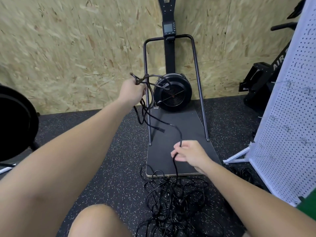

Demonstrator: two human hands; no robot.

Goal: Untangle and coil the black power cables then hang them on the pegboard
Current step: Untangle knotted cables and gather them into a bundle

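Left hand (132,90) was raised at arm's length, fingers curled tight round a few loops of black cable (178,132); motion blur smeared the loops, so their count was unreadable. A plug end (159,130) dangled below that hand. The same cable ran down to the right hand (189,154), which pinched it loosely between thumb and curled fingers, fingertips partly hidden behind the palm. From there it dropped into the tangled pile (174,202) on the speckled floor (106,168); single cables in the pile could not be told apart, and its lower part was cut off by the frame edge. White pegboard (287,117) stood at right, cropped, hooks blurry. More cable (246,173) lay at its foot, mostly hidden. A fan machine (172,92) stood against the wall behind.
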